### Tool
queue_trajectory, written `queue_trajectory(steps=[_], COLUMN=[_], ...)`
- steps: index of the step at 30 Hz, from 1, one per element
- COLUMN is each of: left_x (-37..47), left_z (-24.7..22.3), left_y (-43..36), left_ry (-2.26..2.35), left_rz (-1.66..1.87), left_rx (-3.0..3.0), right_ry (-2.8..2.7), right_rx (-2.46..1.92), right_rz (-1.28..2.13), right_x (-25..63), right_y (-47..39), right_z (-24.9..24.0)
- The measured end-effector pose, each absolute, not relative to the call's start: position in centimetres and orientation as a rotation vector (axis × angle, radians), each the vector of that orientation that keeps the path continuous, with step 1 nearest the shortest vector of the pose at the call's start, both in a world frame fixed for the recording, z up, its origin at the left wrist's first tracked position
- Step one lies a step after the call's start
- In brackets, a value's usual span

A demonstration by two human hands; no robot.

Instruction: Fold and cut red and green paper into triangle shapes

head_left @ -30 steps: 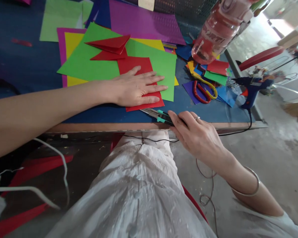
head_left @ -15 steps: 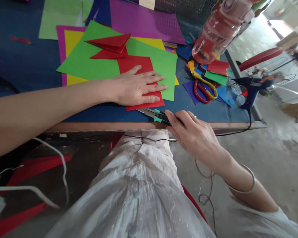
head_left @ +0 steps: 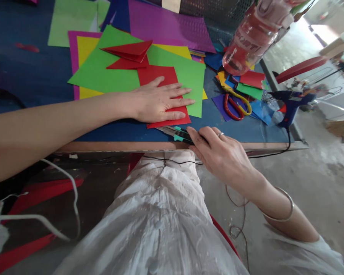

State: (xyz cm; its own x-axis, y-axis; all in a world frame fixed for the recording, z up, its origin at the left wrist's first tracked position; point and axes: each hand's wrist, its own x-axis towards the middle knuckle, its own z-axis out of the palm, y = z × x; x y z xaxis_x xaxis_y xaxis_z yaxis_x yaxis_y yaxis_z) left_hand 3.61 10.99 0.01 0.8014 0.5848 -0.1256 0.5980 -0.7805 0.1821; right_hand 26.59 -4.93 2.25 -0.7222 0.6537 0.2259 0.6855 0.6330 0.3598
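My left hand [head_left: 160,101] lies flat with spread fingers on a piece of red paper [head_left: 160,72], covering much of it. That red paper overlaps a green sheet [head_left: 114,80], with yellow paper [head_left: 87,51] and magenta paper [head_left: 73,57] beneath. A folded red paper piece [head_left: 132,51] rests on the green sheet just beyond the hand. My right hand [head_left: 220,152] is closed around a black and turquoise utility knife [head_left: 182,134] at the table's front edge. Its blade points left, along the near edge of the red paper; whether the tip touches the paper I cannot tell.
Red and yellow scissors [head_left: 237,105] lie among paper scraps [head_left: 249,89] on the right. Behind them stands a pink water bottle [head_left: 250,42]. A blue glue gun [head_left: 292,103] sits at the table's right edge, its cord hanging down. Purple paper [head_left: 169,26] lies at the back.
My right hand and the utility knife have shifted slightly to the left along the red paper's near edge. My left hand stays pressed on the paper. The view has moved a little.
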Motion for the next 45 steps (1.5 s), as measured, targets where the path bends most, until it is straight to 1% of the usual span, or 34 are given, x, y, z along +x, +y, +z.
queue_trajectory(steps=[6,14,27,32,38,42,45], left_x=[3.64,3.77,3.71,3.56,3.54,3.62,3.58], left_z=[0.25,0.6,0.17,0.03,-0.12,0.13,0.2], left_y=[10.86,10.68,11.0,11.29,11.35,11.09,11.03], left_ry=[0.927,0.947,0.925,0.917,0.9,0.915,0.919], left_rz=[-0.109,-0.146,-0.114,-0.115,-0.093,-0.105,-0.103], left_rx=[2.779,2.767,2.755,2.748,2.772,2.761,2.76], right_ry=[-2.808,-2.805,-2.832,-2.862,-2.847,-2.867,-2.879], right_rx=[-1.2,-1.132,-1.187,-1.206,-1.153,-1.205,-1.107], right_rz=[-0.616,-0.598,-0.574,-0.49,-0.563,-0.514,-0.454], right_x=[26.65,26.26,26.33,26.38,26.42,26.37,26.9], right_y=[-5.36,-4.85,-5.09,-5.19,-5.32,-5.24,-5.62], right_z=[2.32,2.43,2.75,2.95,2.96,2.97,3.14])
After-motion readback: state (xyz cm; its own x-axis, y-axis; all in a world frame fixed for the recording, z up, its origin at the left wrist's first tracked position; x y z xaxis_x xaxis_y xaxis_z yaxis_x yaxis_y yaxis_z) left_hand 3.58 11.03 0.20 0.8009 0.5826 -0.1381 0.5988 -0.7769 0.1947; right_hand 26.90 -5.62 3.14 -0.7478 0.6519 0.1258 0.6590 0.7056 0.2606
